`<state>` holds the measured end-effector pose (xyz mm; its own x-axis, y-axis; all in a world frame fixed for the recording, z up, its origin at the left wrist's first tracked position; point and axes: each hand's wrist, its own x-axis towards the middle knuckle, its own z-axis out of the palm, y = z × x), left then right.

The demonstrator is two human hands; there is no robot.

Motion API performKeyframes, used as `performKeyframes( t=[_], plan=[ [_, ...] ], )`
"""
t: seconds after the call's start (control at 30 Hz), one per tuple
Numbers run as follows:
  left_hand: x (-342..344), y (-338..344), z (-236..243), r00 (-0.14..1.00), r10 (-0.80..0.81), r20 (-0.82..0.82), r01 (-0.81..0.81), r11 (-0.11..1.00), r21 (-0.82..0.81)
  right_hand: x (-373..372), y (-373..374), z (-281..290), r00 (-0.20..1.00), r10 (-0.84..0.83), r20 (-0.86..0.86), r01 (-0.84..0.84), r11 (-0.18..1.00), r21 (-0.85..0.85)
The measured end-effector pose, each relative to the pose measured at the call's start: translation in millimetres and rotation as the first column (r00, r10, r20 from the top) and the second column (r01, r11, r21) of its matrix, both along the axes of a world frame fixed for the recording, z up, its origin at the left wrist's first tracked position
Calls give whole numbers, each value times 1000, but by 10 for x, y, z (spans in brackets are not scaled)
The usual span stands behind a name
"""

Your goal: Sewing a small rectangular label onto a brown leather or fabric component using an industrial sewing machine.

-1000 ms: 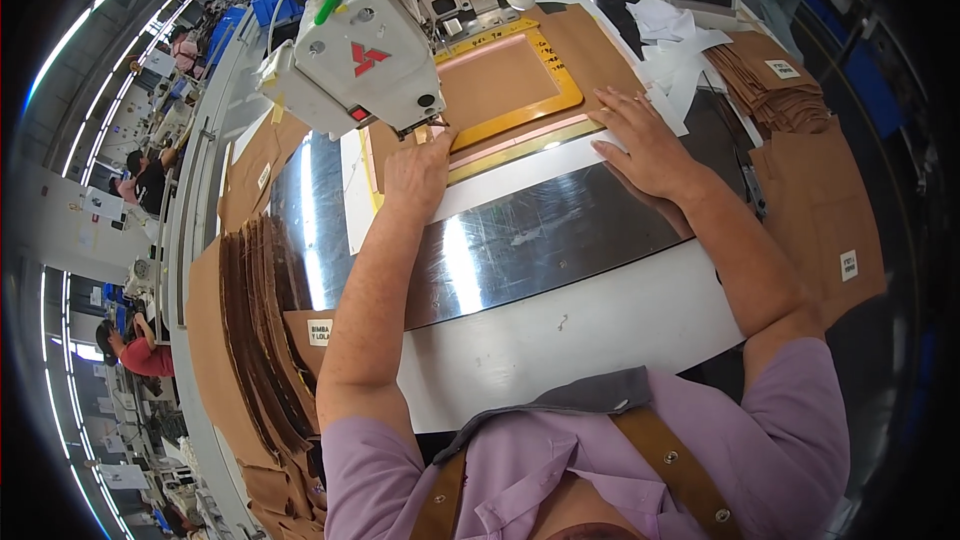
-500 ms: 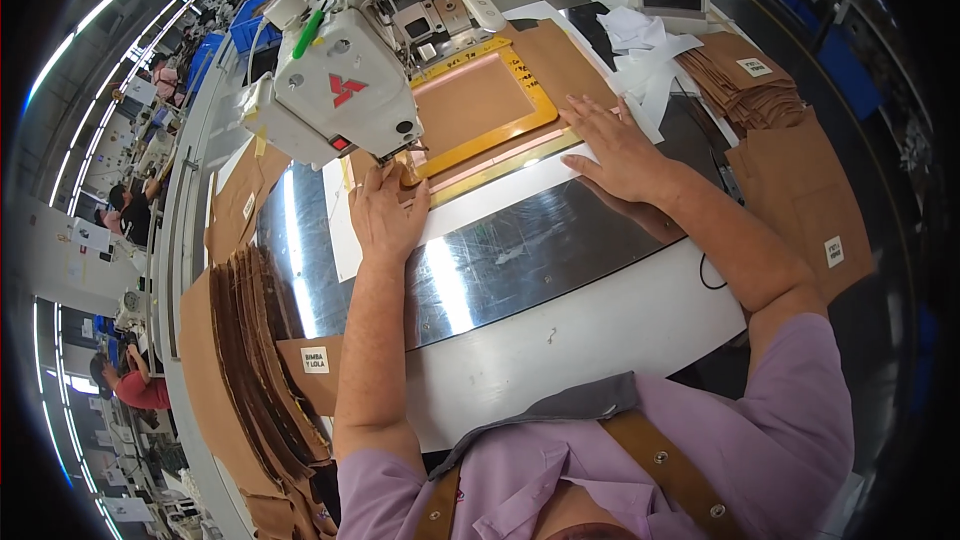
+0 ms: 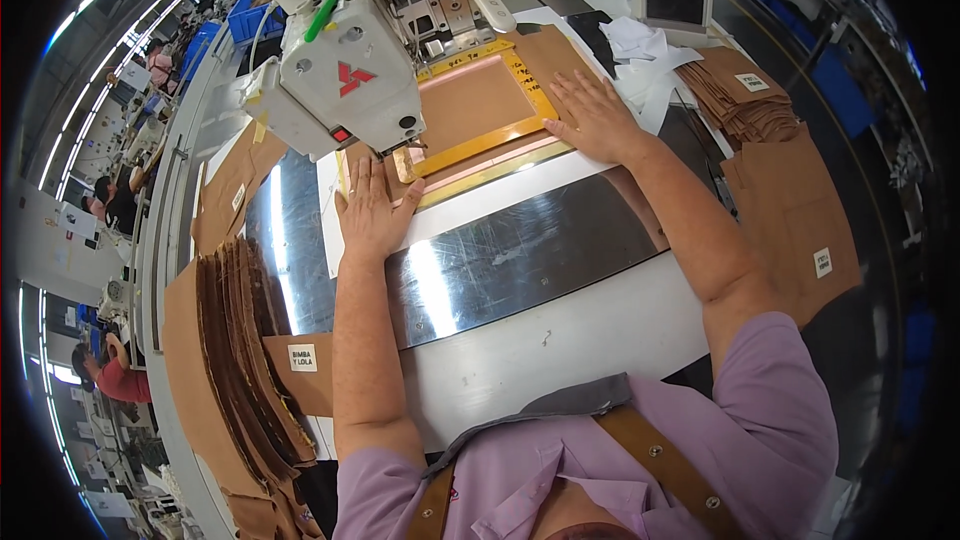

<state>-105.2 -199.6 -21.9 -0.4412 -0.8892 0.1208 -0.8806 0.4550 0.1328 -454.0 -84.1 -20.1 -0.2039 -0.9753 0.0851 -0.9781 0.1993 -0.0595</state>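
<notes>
The left hand (image 3: 371,217) and right hand (image 3: 597,122) are placed palm-down, fingers spread, beside a yellow frame (image 3: 482,148) laid over brown material (image 3: 465,102).

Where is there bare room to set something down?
Bare: the metal plate between the forearms, this side of the white sheet, and the white tabletop between plate and shirt. Crowded: around the yellow frame, with the sewing machine, left hand and right hand; brown stack beyond the left forearm, brown pieces beyond the right.
</notes>
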Motion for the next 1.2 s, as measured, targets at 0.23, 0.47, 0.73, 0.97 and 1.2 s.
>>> performKeyframes(
  t=[0.23, 0.47, 0.73, 0.97, 1.2],
  plan=[
    [-9, 6, 18, 1000, 20, 12, -20, 999, 25, 8, -8, -3, 1000, -14, -5, 14, 1000, 7],
    [-25, 20, 71, 1000, 7, 14, -8, 999, 33, -31, 6, -9, 1000, -10, -17, 10, 1000, -11],
    [42, 29, 25, 999, 32, 16, -33, 999, 22, 66, 56, 29, 994, -108, 7, 108, 992, -63],
    [463, 341, 218, 992, -114, 45, 121, 975, -185, -115, 71, -173, 990, -87, 110, 116, 951, -288],
    [1866, 720, 664, 922, 144, -359, -138, 990, 42, -280, 14, -237, 988, 134, 81, -82, 885, -458]
  ],
)
